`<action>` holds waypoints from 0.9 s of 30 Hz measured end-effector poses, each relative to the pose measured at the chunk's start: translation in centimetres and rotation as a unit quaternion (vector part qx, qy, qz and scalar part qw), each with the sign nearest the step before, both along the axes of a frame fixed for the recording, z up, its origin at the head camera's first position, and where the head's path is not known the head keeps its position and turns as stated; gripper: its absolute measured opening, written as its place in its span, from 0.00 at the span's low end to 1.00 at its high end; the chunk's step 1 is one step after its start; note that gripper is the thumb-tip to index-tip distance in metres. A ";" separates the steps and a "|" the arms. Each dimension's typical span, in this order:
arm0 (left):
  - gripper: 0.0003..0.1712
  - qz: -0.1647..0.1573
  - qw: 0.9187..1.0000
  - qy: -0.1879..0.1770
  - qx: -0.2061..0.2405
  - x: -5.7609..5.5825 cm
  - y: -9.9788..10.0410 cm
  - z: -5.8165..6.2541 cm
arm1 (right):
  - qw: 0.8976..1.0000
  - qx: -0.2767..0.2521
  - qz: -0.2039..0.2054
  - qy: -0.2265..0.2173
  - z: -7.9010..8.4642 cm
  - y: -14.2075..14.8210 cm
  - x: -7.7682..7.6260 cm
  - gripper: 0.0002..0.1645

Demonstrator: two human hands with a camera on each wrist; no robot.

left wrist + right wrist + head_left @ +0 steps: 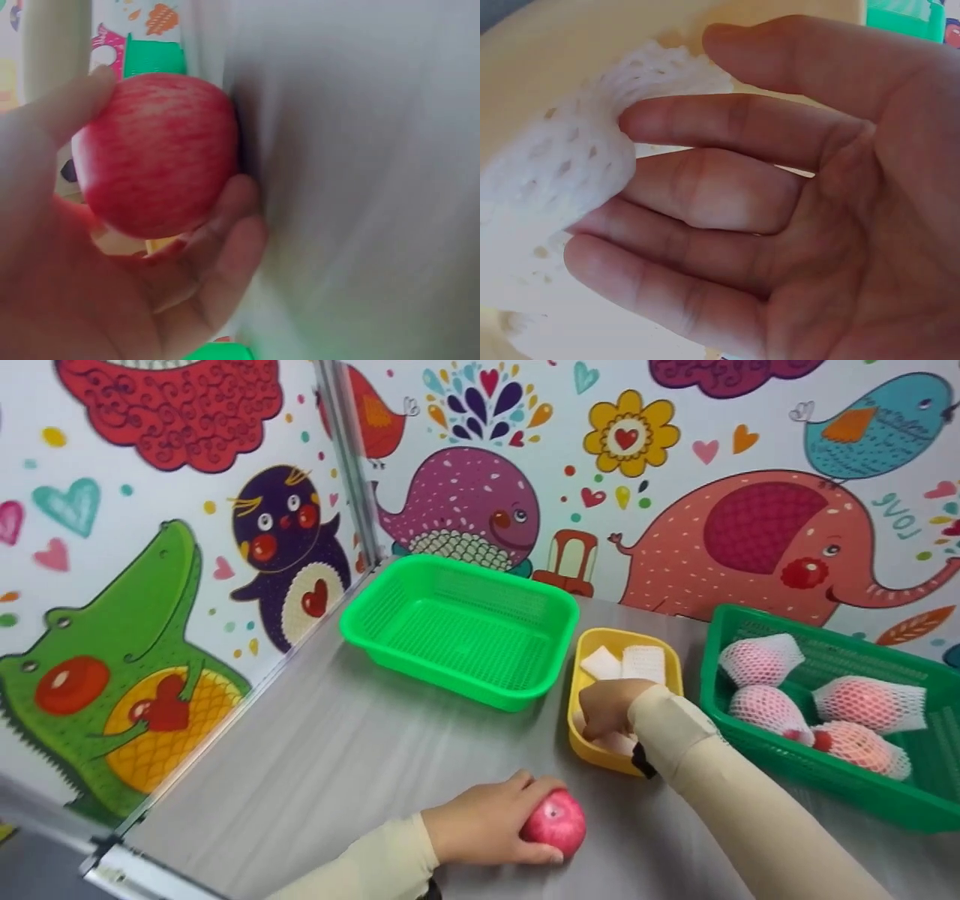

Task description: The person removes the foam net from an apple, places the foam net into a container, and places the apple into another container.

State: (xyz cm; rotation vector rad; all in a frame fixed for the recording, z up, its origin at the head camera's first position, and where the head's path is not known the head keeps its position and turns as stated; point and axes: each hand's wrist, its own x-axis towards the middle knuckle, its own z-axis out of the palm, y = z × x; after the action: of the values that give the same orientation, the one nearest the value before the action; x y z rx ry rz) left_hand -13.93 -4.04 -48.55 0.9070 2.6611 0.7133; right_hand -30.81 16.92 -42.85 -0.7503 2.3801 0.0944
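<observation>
My left hand (480,821) grips a red apple (559,821) on the grey table, its thumb and fingers curled round the sides. The left wrist view shows the apple (157,154) between thumb and fingers. My right hand (611,701) reaches into a yellow basket (600,755) of white foam net sleeves (645,661). In the right wrist view, the nearly straight fingers touch one foam net sleeve (577,165), with the index fingertip at its edge. The thumb stays apart from that sleeve.
A light green basket (442,679) with nothing in it stands at the back, left of the yellow one. On the right, a dark green basket (922,802) holds several pinkish fruits in foam nets (870,705). Printed wall panels (630,510) border the table at the back and left.
</observation>
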 end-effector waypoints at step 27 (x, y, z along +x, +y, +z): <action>0.44 0.239 0.942 0.226 0.070 -13.8 -9.3 8.5 | 0.998 -0.026 -0.055 -0.027 0.9 1.1 -0.2 0.07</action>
State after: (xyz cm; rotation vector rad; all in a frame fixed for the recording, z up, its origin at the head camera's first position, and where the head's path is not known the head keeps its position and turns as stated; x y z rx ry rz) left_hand -27.78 -13.32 -40.07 0.4881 3.3362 0.8946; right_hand -31.01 18.04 -41.97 -0.6378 2.3751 -0.0339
